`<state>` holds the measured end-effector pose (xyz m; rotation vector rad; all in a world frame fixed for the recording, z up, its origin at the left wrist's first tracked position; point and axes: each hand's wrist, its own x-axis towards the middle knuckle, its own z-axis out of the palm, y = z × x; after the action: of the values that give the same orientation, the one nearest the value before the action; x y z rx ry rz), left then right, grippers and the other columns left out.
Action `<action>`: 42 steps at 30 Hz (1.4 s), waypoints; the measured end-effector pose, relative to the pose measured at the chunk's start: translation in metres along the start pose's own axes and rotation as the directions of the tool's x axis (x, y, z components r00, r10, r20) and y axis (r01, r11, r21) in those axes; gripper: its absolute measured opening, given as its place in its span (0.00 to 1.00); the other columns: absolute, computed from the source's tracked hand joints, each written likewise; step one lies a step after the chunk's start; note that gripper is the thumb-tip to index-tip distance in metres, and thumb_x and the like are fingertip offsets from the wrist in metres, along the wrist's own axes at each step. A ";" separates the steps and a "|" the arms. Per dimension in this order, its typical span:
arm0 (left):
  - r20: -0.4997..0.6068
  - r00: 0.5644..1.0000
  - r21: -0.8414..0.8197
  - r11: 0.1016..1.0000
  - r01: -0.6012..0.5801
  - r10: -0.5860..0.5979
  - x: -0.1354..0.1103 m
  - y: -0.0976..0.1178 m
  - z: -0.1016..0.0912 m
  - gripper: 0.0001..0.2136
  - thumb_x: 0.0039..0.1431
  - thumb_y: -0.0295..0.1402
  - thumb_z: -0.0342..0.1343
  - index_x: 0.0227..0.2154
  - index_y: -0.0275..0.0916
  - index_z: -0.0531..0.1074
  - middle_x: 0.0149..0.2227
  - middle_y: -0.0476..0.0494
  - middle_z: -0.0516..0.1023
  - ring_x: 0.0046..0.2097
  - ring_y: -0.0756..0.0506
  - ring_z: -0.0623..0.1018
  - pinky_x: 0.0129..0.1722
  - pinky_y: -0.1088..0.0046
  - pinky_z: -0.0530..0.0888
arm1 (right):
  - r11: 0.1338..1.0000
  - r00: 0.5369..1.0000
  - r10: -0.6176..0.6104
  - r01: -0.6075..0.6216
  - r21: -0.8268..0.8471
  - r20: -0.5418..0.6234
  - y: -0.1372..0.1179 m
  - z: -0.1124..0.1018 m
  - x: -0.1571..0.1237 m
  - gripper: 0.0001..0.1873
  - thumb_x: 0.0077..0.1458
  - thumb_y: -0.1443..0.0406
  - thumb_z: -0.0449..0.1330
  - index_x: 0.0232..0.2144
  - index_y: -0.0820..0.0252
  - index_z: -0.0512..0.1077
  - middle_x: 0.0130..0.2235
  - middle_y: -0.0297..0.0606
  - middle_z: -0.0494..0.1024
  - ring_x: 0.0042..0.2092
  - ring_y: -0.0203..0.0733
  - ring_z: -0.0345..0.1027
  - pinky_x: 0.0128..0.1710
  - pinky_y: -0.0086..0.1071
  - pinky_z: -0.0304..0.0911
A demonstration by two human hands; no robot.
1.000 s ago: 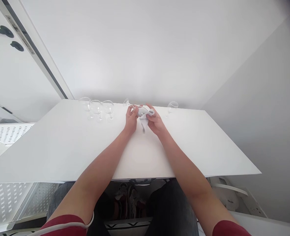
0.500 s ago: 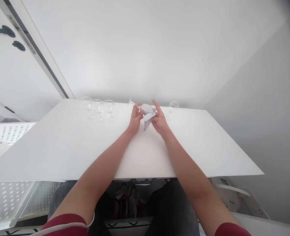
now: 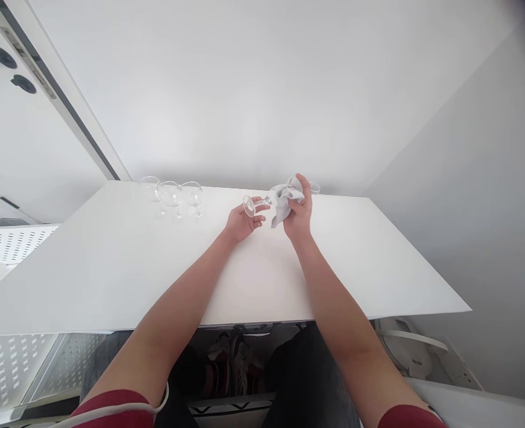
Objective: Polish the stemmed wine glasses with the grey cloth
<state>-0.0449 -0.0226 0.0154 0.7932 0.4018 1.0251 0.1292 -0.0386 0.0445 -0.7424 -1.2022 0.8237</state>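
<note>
Your two hands have moved apart a little. A moment ago they were close together around the glass, and the cloth hung down between them. Now your left hand holds the glass by its thin stem. The fingers are curled, and the grip pinches the stem just behind the round foot. The glass lies on its side in the air, just above the worktop, near the far edge. Its foot now points to your left, not away from you as it did before.

Your right hand has gone up and to the right. Its grip is pressed tight around the grey cloth. The cloth is now bunched up over the bowl end of the glass and no longer hangs loose. So the wiping is now at the bowl, and the stem and foot are bare.

The bowl is hidden under the cloth, so you cannot see if the cloth goes inside it. One more glass stands behind your right hand, and only its rim peeks out. The three glasses stand in a row far to the left, well apart from your hands. They are clear and pale, so their edges are hard to see against the white.
</note>
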 end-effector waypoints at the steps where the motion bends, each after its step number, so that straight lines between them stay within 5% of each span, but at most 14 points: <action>1: 0.045 0.995 0.032 0.996 0.085 -0.086 0.000 0.000 -0.002 0.19 0.62 0.50 0.60 0.45 0.39 0.75 0.41 0.36 0.82 0.28 0.44 0.80 0.29 0.66 0.76 | 1.000 1.000 -0.001 0.001 -0.030 0.001 0.000 -0.001 -0.001 0.41 0.55 0.44 0.63 0.67 0.46 0.58 0.47 0.41 0.76 0.49 0.51 0.73 0.50 0.46 0.70; 4: 0.206 0.948 0.190 0.960 0.206 -0.244 -0.003 0.000 -0.004 0.23 0.61 0.55 0.61 0.43 0.37 0.76 0.34 0.37 0.80 0.24 0.46 0.77 0.23 0.70 0.71 | 0.995 0.999 0.021 -0.017 -0.103 0.040 0.003 -0.002 -0.003 0.36 0.56 0.42 0.60 0.63 0.45 0.62 0.44 0.40 0.76 0.45 0.51 0.73 0.46 0.46 0.71; 9: 0.294 0.926 0.337 0.932 0.130 -0.236 -0.009 -0.004 0.003 0.20 0.57 0.45 0.68 0.47 0.38 0.77 0.36 0.40 0.77 0.35 0.40 0.84 0.32 0.67 0.79 | 0.994 1.000 0.009 -0.011 -0.110 -0.013 0.013 0.000 -0.003 0.31 0.63 0.43 0.52 0.63 0.44 0.61 0.51 0.41 0.75 0.48 0.50 0.73 0.45 0.45 0.72; 15: 0.099 0.992 0.261 0.959 -0.107 0.084 -0.001 -0.011 0.004 0.17 0.59 0.43 0.68 0.45 0.38 0.79 0.30 0.49 0.71 0.26 0.52 0.73 0.41 0.65 0.80 | 0.997 0.987 -0.042 0.033 -0.064 -0.155 0.016 0.007 0.002 0.31 0.67 0.44 0.46 0.67 0.45 0.56 0.63 0.43 0.67 0.62 0.49 0.67 0.56 0.48 0.69; 18: 0.047 0.987 0.283 0.946 -0.158 0.151 -0.001 -0.012 0.004 0.17 0.60 0.47 0.66 0.38 0.37 0.80 0.29 0.48 0.70 0.27 0.52 0.71 0.40 0.64 0.81 | 0.999 0.993 0.038 -0.036 0.024 -0.114 0.016 0.009 0.002 0.33 0.65 0.44 0.51 0.67 0.45 0.59 0.60 0.43 0.71 0.59 0.49 0.70 0.53 0.46 0.71; 22: 0.193 0.978 0.306 0.952 0.014 -0.076 -0.005 -0.008 0.003 0.19 0.59 0.50 0.66 0.29 0.35 0.77 0.24 0.48 0.65 0.26 0.50 0.70 0.36 0.63 0.81 | 0.964 0.958 0.254 -0.263 0.049 0.136 0.018 0.005 -0.002 0.36 0.59 0.40 0.58 0.61 0.51 0.68 0.46 0.42 0.79 0.43 0.49 0.76 0.38 0.43 0.74; 27: 0.316 0.909 0.274 0.944 0.185 -0.270 -0.008 -0.002 0.000 0.21 0.60 0.51 0.64 0.26 0.37 0.73 0.21 0.54 0.54 0.21 0.53 0.59 0.30 0.63 0.77 | 0.942 0.913 0.292 -0.325 0.078 0.284 0.021 -0.001 -0.002 0.35 0.56 0.37 0.54 0.50 0.56 0.73 0.40 0.46 0.80 0.41 0.54 0.76 0.33 0.45 0.74; 30: 0.175 0.980 0.391 0.920 0.019 -0.094 -0.005 -0.011 0.002 0.21 0.61 0.50 0.63 0.23 0.38 0.70 0.21 0.52 0.58 0.22 0.52 0.61 0.31 0.64 0.76 | 0.964 0.958 0.264 -0.261 -0.047 0.111 0.021 0.005 -0.003 0.26 0.56 0.43 0.60 0.46 0.54 0.72 0.43 0.43 0.79 0.42 0.51 0.74 0.35 0.42 0.73; 33: 0.034 0.990 0.630 0.765 -0.130 0.139 -0.001 -0.025 0.005 0.20 0.59 0.45 0.65 0.19 0.39 0.69 0.21 0.49 0.64 0.22 0.50 0.66 0.27 0.69 0.70 | 0.950 0.989 0.026 -0.068 -0.305 -0.143 0.018 0.012 -0.005 0.24 0.52 0.52 0.66 0.48 0.51 0.70 0.49 0.40 0.77 0.48 0.47 0.71 0.44 0.40 0.72; 36: 0.065 0.990 0.674 0.726 -0.137 0.127 -0.002 -0.029 0.006 0.19 0.59 0.46 0.65 0.20 0.38 0.71 0.21 0.49 0.64 0.23 0.50 0.67 0.26 0.70 0.69 | 0.917 0.981 -0.079 0.001 -0.398 -0.180 0.014 0.015 -0.005 0.22 0.54 0.53 0.65 0.50 0.50 0.70 0.50 0.38 0.75 0.50 0.45 0.70 0.50 0.39 0.71; 39: 0.116 0.992 0.527 0.845 -0.095 0.039 -0.004 -0.021 0.004 0.22 0.61 0.50 0.63 0.21 0.38 0.70 0.21 0.50 0.59 0.23 0.51 0.63 0.28 0.68 0.73 | 0.970 0.989 0.125 -0.140 -0.199 -0.082 0.012 0.016 -0.005 0.24 0.57 0.47 0.61 0.49 0.54 0.70 0.46 0.41 0.77 0.46 0.46 0.73 0.42 0.39 0.73; 42: 0.135 0.991 0.360 0.933 -0.024 -0.027 -0.005 -0.012 0.002 0.21 0.60 0.51 0.64 0.24 0.38 0.71 0.22 0.53 0.56 0.22 0.52 0.60 0.28 0.66 0.74 | 0.921 0.915 0.385 -0.389 0.012 0.120 0.013 0.020 -0.006 0.33 0.60 0.38 0.53 0.49 0.58 0.71 0.37 0.44 0.78 0.39 0.50 0.75 0.29 0.40 0.72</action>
<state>-0.0390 -0.0313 0.0073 1.1880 0.4797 0.8987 0.1066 -0.0364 0.0350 -0.9305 -1.1539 1.2278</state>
